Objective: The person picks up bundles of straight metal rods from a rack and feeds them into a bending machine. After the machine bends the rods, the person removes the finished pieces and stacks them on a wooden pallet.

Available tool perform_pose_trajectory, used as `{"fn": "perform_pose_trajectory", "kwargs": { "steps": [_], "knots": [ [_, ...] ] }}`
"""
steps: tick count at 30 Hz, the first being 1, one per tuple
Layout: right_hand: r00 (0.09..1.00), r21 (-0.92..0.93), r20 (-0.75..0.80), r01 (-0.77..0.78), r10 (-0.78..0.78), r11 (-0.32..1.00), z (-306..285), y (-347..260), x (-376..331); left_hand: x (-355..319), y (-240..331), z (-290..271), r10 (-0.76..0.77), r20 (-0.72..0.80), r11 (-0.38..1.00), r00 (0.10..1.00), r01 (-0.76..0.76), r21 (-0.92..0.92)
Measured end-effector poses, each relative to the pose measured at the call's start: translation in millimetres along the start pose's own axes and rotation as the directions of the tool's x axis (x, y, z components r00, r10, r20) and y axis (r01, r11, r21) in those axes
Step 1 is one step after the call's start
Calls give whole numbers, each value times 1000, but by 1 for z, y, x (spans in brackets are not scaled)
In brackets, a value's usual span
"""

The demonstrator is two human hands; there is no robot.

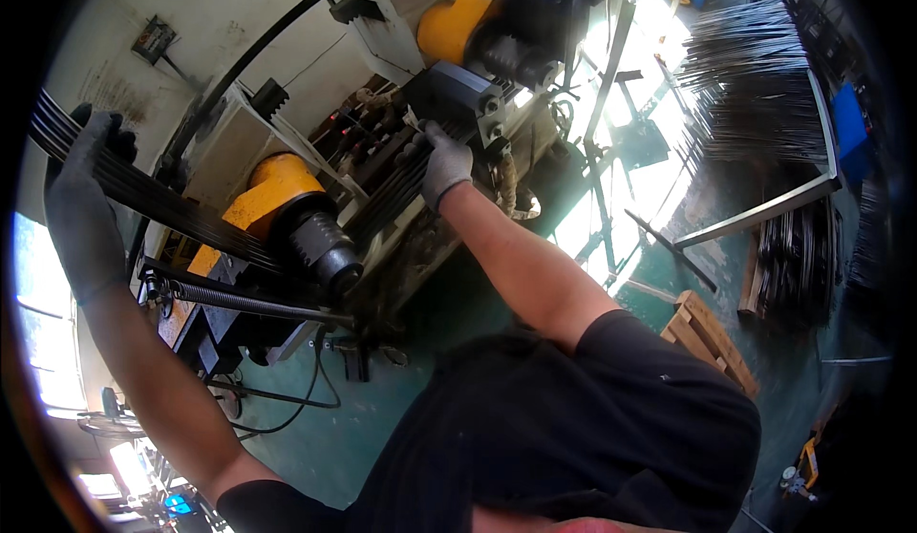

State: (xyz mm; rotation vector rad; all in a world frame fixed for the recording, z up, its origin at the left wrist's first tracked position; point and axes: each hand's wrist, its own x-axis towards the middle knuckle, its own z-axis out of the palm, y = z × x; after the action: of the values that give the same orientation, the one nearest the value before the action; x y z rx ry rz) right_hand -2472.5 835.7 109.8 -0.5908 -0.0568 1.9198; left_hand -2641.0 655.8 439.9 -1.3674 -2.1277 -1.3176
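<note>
My left hand (88, 218), in a grey glove, is raised at the far left. Its fingers close round a bundle of long, thin dark metal rods (167, 194), which slopes down to the right toward a yellow machine part (277, 187). In another grey glove, my right hand (445, 164) is at the middle of the machine bed, closed round dark rods (390, 194) beside a grey metal block (458, 94). Whether both hands hold the same bundle I cannot tell, since the yellow part and a black ribbed cylinder (320, 245) hide the stretch between.
A second yellow machine head (457, 27) stands farther back. Below the bundle runs a spring-wrapped bar (248, 300), with black cables (310, 394) hanging under it. On the right, a metal rack (764, 210) carries many thin rods, near a wooden pallet (712, 342) on the green floor.
</note>
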Motion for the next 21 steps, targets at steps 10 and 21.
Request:
{"fn": "perform_pose_trajectory", "kwargs": {
  "steps": [10,21],
  "knots": [
    [994,-59,-10,104,-104,993,-6,2,7,22,-44,-27,4,71,989,997,-14,145],
    [1000,-260,0,-16,16,966,-39,12,17,-3,-124,-67,-215,349,897,912,326,-299]
  ]
}}
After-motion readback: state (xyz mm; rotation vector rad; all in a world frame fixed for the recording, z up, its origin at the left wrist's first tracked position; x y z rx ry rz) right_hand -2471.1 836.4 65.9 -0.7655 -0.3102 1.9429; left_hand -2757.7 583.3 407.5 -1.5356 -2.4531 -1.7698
